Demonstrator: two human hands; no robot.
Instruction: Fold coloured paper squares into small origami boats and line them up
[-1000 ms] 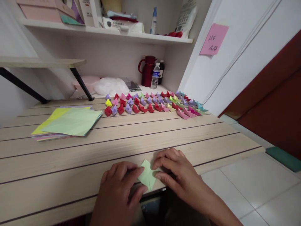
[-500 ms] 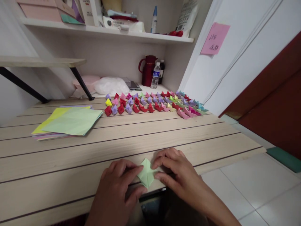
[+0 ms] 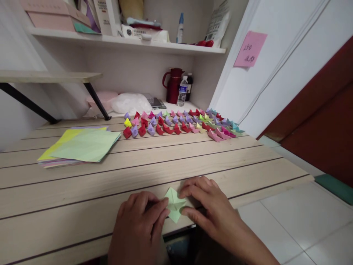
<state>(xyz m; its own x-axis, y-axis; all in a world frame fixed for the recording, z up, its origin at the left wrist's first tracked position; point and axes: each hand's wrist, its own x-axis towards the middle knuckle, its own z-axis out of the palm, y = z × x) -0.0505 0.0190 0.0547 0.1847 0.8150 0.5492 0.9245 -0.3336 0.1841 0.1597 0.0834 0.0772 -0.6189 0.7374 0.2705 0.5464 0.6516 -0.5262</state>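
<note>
A small folded piece of light green paper (image 3: 173,204) lies at the near edge of the wooden table (image 3: 165,165). My left hand (image 3: 139,224) pinches its left side with curled fingers. My right hand (image 3: 205,206) presses and pinches its right side, fingertips on the fold. Both hands rest on the tabletop close together.
A stack of coloured paper sheets (image 3: 79,145) lies at the left. Several rows of small folded paper boats (image 3: 179,123) fill the far side. Behind stand a red jug (image 3: 173,84), a water bottle (image 3: 182,90) and a plastic bag (image 3: 131,102). A pink note (image 3: 249,48) hangs on the wall.
The green paper has been folded slightly smaller and flatter between my fingers; my hands stay in nearly the same place. The view shifted a little.
</note>
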